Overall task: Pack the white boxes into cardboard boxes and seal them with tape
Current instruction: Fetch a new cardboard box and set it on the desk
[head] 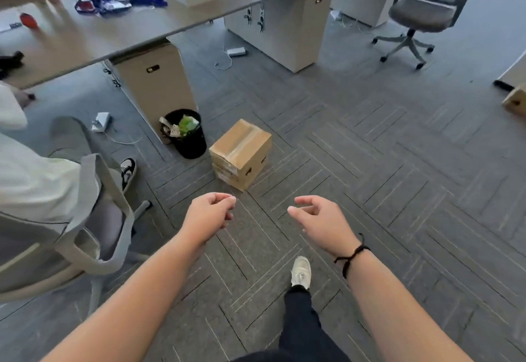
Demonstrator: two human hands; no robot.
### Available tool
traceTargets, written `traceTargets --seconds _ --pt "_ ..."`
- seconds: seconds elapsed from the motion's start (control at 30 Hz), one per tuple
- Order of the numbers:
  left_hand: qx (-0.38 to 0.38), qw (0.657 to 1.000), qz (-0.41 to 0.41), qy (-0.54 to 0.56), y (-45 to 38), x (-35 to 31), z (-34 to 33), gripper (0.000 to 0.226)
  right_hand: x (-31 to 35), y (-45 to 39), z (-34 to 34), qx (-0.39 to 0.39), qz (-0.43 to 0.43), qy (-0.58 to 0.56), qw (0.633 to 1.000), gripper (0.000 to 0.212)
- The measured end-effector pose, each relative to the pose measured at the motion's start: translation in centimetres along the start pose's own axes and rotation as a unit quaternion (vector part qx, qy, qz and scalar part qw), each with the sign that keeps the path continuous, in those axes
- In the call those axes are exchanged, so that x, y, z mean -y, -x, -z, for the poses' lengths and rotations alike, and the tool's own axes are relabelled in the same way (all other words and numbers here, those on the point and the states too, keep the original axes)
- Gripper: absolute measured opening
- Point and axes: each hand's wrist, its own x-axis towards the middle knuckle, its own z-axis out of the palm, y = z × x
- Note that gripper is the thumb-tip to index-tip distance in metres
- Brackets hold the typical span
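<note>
While both reach forward, left hand [212, 213] loosely curled, empty, right hand [318, 219] likewise, taped cardboard box [240, 154] beyond.

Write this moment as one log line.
hands: left, right empty | cardboard box: taped, on floor | contact: none

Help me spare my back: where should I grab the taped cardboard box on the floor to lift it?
Probably take the cardboard box by two opposite side walls, low down, one hand on each, coming from above. Its taped top is flat and offers no grip, and it stands upright on the carpet with a corner towards you. Both hands are free.
</note>
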Motion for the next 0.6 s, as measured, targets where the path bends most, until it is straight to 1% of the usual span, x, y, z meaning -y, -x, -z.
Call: traceTargets --seconds 0.13,0.2,0.3,0.47,0.6 --pt "-0.043 0.999 0.017 0.009 -7.8 -5.9 -3.2 0.009 3.2 -10.6 4.1 0.032 0.014 0.010 0.999 0.035" --pt "-0.061 0.997 0.030 0.029 -11.2 -9.2 -4.5 0.008 5.4 -15.5 6.2 0.056 0.017 0.029 0.998 0.034" --pt "-0.088 0.994 0.038 0.057 -15.9 -13.0 -5.9 0.009 8.7 -22.7 8.3 0.072 0.037 0.061 0.995 0.037" --pt "-0.129 0.984 0.081 0.093 -22.5 -15.6 -6.4 0.010 12.8 -32.7 7.7 0.133 0.047 0.106 0.984 0.039" --pt "-0.144 0.974 0.120 0.124 -30.4 -16.3 -6.4 0.008 14.5 -41.3 5.8 0.160 0.041 0.146 0.975 0.040"
